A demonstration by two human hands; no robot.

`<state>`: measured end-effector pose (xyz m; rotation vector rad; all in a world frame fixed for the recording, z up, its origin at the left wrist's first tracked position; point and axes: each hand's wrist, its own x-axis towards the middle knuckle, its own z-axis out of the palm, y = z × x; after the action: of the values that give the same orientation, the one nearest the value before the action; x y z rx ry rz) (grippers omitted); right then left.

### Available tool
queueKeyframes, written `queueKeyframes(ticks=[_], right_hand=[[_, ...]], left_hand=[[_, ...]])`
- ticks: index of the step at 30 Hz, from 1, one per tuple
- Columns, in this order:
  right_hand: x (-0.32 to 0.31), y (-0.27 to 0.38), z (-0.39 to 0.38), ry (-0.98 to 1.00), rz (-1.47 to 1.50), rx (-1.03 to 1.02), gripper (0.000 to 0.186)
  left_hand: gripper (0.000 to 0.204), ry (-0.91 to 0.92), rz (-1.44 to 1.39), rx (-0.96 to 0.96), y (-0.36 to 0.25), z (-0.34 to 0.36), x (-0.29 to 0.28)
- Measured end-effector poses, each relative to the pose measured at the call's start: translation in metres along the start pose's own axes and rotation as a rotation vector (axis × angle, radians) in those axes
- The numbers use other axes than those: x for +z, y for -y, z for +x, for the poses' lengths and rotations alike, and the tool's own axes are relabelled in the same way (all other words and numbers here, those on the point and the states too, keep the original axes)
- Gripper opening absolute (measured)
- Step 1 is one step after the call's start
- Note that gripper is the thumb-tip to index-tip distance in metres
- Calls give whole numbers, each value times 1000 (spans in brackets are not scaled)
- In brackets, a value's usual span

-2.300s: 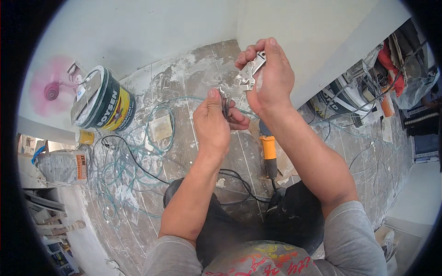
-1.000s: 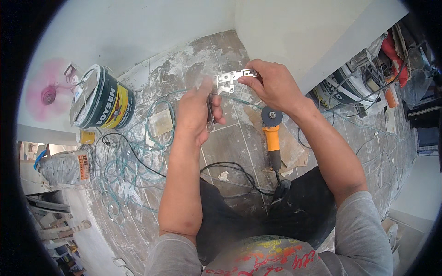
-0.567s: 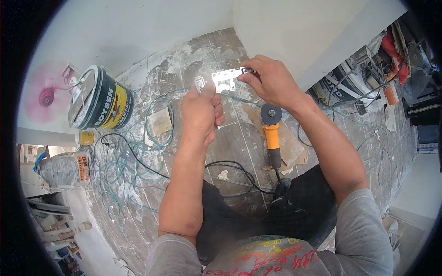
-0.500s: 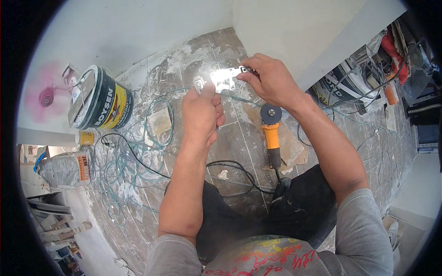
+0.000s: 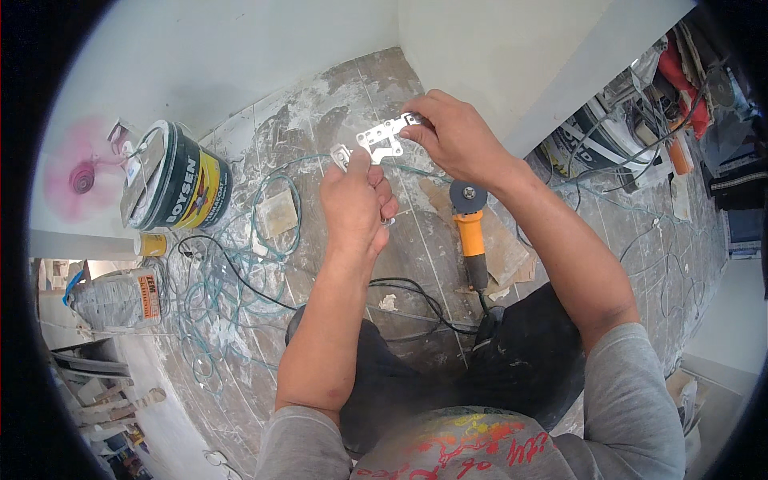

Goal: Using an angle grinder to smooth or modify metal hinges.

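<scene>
A shiny silver metal bracket (image 5: 381,139), flat with several holes and a cut-out, is held up in front of me between both hands. My left hand (image 5: 354,200) is closed round its near left end, the thumb lying up along the metal. Against the far right end, the fingertips of my right hand (image 5: 458,138) pinch the bracket. Below my right wrist, a yellow and black angle grinder (image 5: 471,232) lies on the floor with its dark disc toward the wall, its cord running back toward my legs.
A dark green paint bucket (image 5: 182,178) stands at the left, near a small yellow can (image 5: 150,244) and a pink fan (image 5: 82,178). Teal hose or cord (image 5: 258,210) loops over the dusty tiled floor (image 5: 416,264). Another bucket (image 5: 600,148) sits among clutter at right. Cardboard (image 5: 508,260) lies beside the grinder.
Both hands have shifted slightly with the bracket, the right one a little to the left. The bracket has tilted, so its bright glare is gone and its holes show.
</scene>
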<state>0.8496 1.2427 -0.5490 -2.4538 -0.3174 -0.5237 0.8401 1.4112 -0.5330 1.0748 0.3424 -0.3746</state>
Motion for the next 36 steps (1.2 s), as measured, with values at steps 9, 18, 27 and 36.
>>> queueKeyframes(ticks=[9, 18, 27, 36], right_hand=[[1, -10, 3, 159, 848, 711, 24], [3, -9, 5, 112, 975, 700, 20], [-1, -13, 7, 34, 1014, 658, 19], [64, -112, -113, 1043, -206, 954, 59]], left_hand=[[12, 32, -64, -87, 5, 14, -9], [12, 80, -48, -104, 10, 16, -12], [18, 284, -119, -172, 15, 30, -19], [14, 129, -377, -140, 11, 57, -36]])
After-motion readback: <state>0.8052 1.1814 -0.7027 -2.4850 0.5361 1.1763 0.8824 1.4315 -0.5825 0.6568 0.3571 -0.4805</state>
